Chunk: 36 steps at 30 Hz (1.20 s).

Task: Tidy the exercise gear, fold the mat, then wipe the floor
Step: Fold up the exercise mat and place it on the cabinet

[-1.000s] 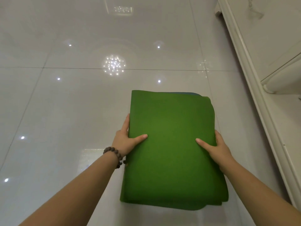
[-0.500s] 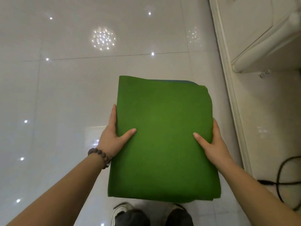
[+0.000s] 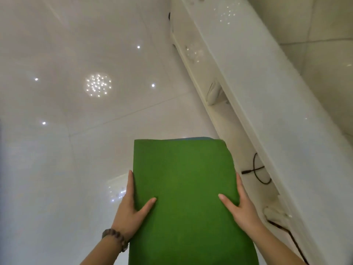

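Observation:
A folded green mat [image 3: 183,188] is held flat in front of me, above the glossy white tiled floor [image 3: 76,150]. A blue inner layer peeks out along its far edge. My left hand [image 3: 131,209] grips the mat's left side, thumb on top and fingers underneath; a beaded bracelet sits on that wrist. My right hand [image 3: 240,207] grips the right side the same way. The mat's near end runs out of the frame at the bottom.
A long white low cabinet [image 3: 267,111] runs diagonally along the right, close to the mat's right edge. A black cable [image 3: 257,171] loops in its open shelf, and a white plug [image 3: 275,215] with a dark cord sits lower down. Open floor lies to the left.
I have carried the mat to the right, toward the white cabinet, and my view has swung up and right. Both hands keep the same grip. My feet are no longer in view.

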Motion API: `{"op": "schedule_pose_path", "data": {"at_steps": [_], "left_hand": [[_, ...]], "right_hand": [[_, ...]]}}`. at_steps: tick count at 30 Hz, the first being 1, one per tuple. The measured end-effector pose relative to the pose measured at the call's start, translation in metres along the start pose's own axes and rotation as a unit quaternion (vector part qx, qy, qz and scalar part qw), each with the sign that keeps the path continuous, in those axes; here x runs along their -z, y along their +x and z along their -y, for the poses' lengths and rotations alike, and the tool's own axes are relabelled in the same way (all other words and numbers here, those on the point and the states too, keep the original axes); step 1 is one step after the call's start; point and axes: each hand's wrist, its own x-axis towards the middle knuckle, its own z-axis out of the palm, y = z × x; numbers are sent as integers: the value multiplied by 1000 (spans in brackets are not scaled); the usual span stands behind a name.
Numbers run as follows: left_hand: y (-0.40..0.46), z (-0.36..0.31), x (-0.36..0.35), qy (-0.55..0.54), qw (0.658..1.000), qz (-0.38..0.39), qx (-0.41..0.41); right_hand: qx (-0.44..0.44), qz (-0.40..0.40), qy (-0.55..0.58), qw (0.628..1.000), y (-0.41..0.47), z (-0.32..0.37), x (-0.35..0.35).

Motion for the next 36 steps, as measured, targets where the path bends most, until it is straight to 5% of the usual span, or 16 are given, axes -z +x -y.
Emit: {"op": "schedule_pose_path", "data": {"at_steps": [10,19,27,36], "left_hand": [[-87,-115,-13,95,976,177,-83],[-180,-159,-128,204,895,364,-161],[-338,-117,-243,291,820,456,-186],[-509,-31,-348,312,803,468,-197]], "right_hand": [[-63,-171,102,978,-192,-10,66],[-172,-325,213,905,-353,-111,94],[-225,-387,300,842,-512,-250,88],[-218,-404,342,820,-655,-417,105]]}}
